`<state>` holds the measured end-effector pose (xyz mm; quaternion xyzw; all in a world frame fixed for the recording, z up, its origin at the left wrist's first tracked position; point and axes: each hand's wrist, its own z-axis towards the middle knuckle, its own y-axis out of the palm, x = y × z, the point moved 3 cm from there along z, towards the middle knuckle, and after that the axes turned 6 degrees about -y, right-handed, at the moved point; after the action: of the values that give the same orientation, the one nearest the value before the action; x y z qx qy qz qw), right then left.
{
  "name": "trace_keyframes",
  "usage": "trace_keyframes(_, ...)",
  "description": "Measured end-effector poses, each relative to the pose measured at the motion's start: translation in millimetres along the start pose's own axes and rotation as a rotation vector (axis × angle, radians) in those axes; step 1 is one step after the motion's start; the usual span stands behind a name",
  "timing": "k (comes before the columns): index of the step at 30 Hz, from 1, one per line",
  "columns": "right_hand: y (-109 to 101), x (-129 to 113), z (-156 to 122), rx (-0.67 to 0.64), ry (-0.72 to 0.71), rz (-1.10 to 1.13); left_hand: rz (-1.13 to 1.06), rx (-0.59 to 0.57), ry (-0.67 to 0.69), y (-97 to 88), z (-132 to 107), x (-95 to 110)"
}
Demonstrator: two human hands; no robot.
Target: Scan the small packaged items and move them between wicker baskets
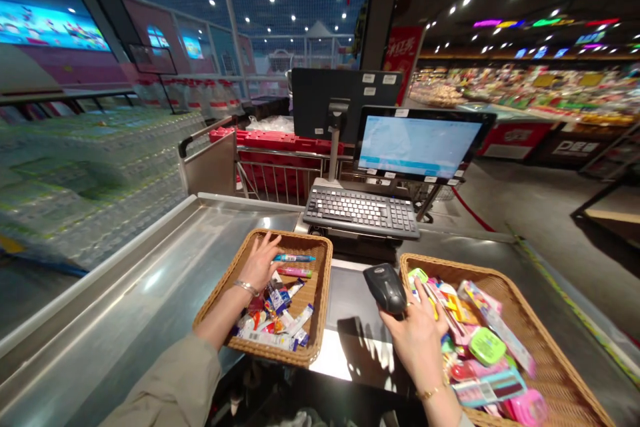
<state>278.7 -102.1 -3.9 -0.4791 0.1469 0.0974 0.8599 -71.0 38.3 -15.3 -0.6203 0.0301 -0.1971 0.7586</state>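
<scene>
My left hand (260, 265) is over the left wicker basket (325, 293), its fingers spread. Beside its fingertips lie a blue pen-shaped stick (295, 258) and a pink stick (295, 272); whether the hand touches them I cannot tell. Small wrapped candies (280, 300) fill the basket's lower part. My right hand (419, 333), also open, reaches toward the near left side of the right wicker basket (555, 347). That basket holds colourful packaged toys or sweets, among them a green case (487, 345). A black barcode scanner (385, 288) is next to my right thumb and fingers, apparently not gripped.
A keyboard (363, 209) and lit monitor (417, 143) stand behind the baskets, with another dark screen (320, 100) alongside. The metal counter (125, 293) runs left with a raised edge. Beyond are a shopping cart (280, 170) and stacked bottle packs (100, 173).
</scene>
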Motion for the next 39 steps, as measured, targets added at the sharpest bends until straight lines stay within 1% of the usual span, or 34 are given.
trace_keyframes(4,-5.5,-2.3,-0.4,-0.018,-0.004,-0.008,-0.051,0.052,0.04,-5.9,6.2,22.9)
trace_keyframes(8,-11.0,-4.9,-1.9,-0.01,-0.01,-0.011,-0.112,0.104,0.078,-6.0,11.9,51.8)
trace_keyframes(14,-19.9,-9.9,-4.5,-0.021,-0.006,-0.011,-0.135,0.14,0.115,3.8,19.9,90.8)
trace_keyframes(18,-22.3,-9.9,-8.2,-0.028,0.014,0.004,-0.137,0.142,0.12,14.5,20.7,107.2)
trace_keyframes(22,-22.8,-8.4,-12.4,-0.021,0.021,0.0,-0.116,0.104,0.123,29.8,18.1,114.5)
trace_keyframes(25,-24.9,-8.9,-14.3,-0.009,0.036,-0.015,-0.095,0.079,0.11,40.3,15.9,113.4)
trace_keyframes(27,-26.7,-10.6,-15.0,-0.009,0.048,-0.018,-0.081,0.072,0.094,44.0,14.8,111.0)
trace_keyframes(30,-28.5,-14.3,-15.7,-0.016,0.053,-0.019,-0.042,0.078,0.103,42.7,14.6,109.8)
trace_keyframes(34,-28.1,-17.5,-16.2,-0.01,0.041,-0.029,0.037,0.084,0.147,34.5,16.8,113.7)
trace_keyframes(39,-27.0,-19.2,-16.4,-0.035,0.017,-0.023,0.092,0.103,0.15,29.3,18.1,116.5)
